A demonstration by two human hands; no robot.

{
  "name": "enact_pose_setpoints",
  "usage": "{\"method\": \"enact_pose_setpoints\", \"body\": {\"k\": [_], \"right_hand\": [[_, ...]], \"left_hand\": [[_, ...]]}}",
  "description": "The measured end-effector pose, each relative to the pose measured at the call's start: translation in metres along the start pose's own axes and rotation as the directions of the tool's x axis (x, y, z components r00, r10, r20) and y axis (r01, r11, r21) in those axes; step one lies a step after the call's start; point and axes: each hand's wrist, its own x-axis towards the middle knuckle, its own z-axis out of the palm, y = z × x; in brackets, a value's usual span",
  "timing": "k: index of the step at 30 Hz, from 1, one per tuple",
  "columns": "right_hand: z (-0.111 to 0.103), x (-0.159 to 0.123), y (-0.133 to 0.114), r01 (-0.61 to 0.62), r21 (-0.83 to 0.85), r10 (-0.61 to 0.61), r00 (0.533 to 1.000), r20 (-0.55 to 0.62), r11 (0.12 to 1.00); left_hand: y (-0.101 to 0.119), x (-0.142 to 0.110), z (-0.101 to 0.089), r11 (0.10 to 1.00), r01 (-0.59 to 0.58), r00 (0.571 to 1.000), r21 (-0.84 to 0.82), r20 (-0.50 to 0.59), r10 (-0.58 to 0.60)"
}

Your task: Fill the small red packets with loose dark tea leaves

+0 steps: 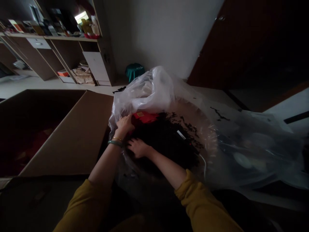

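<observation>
In a container lined with clear plastic lies a dark heap of loose, shredded-looking bits. A red packet with a small yellowish patch is at the heap's far left side. My left hand, with a green bangle and a thin gold-coloured one at its wrist, is closed on the near-left edge of the red packet. Just nearer to me, my right hand lies on the heap's left part with its fingers spread and nothing held. A small white strip rests on the heap's right side.
A large open cardboard box with red things inside stands at left. Bunched clear plastic rises behind the heap, and more sheeting spreads to the right. Farther back are a green-covered stool-like object, a shelf unit and a door.
</observation>
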Motion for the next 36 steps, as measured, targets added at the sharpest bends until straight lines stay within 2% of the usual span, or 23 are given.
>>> {"method": "enact_pose_setpoints", "body": {"k": [2,4,6,8,10,13,16,19,21,25,29,33,36], "right_hand": [[-0.009,-0.020,0.007,0.010,-0.049,-0.009,1.000,0.027,0.999],[-0.022,-0.042,0.017,-0.032,-0.076,0.037,0.998,0.054,0.997],[-0.038,-0.059,0.028,-0.119,-0.085,0.124,0.991,0.058,0.989],[-0.050,-0.064,0.037,-0.221,-0.105,0.228,0.972,0.060,0.970],[-0.055,-0.055,0.042,-0.313,-0.126,0.320,0.947,0.036,0.941],[-0.047,-0.022,0.044,-0.386,-0.096,0.388,0.921,0.013,0.918],[-0.030,0.007,0.042,-0.349,-0.047,0.352,0.926,0.134,0.936],[-0.021,0.007,0.040,-0.339,-0.059,0.344,0.920,0.186,0.939],[-0.023,-0.010,0.036,-0.302,-0.082,0.312,0.934,0.176,0.950],[-0.037,-0.060,0.027,-0.214,-0.100,0.221,0.972,0.073,0.972],[-0.046,-0.101,0.023,-0.269,-0.074,0.271,0.963,0.013,0.960],[-0.045,-0.128,0.015,-0.346,0.016,0.347,0.936,-0.068,0.938],[-0.041,-0.141,0.007,-0.355,0.059,0.360,0.927,-0.108,0.933]], "left_hand": [[-0.002,0.000,-0.005,0.999,-0.022,1.000,0.032,-0.001,0.022],[-0.003,-0.001,-0.008,0.999,-0.014,1.000,0.034,-0.006,0.014],[-0.004,-0.002,-0.008,1.000,0.000,1.000,0.025,0.001,0.000],[-0.003,-0.005,-0.006,1.000,-0.008,1.000,0.018,0.011,0.008],[-0.001,-0.010,-0.001,1.000,-0.008,1.000,0.013,0.007,0.007],[0.003,-0.021,0.007,0.999,0.045,0.999,0.030,-0.023,-0.044],[0.007,-0.034,0.016,0.991,0.095,0.995,0.094,-0.046,-0.091],[0.011,-0.046,0.027,0.983,0.102,0.994,0.152,-0.065,-0.093],[0.013,-0.053,0.035,0.982,0.091,0.995,0.163,-0.058,-0.082],[0.013,-0.064,0.044,0.987,0.036,0.998,0.157,-0.061,-0.026],[0.015,-0.068,0.043,0.989,-0.068,0.988,0.133,-0.126,0.085],[0.025,-0.070,0.045,0.975,-0.164,0.980,0.152,-0.083,0.178],[0.032,-0.071,0.050,0.956,-0.208,0.975,0.206,-0.040,0.220]]}}
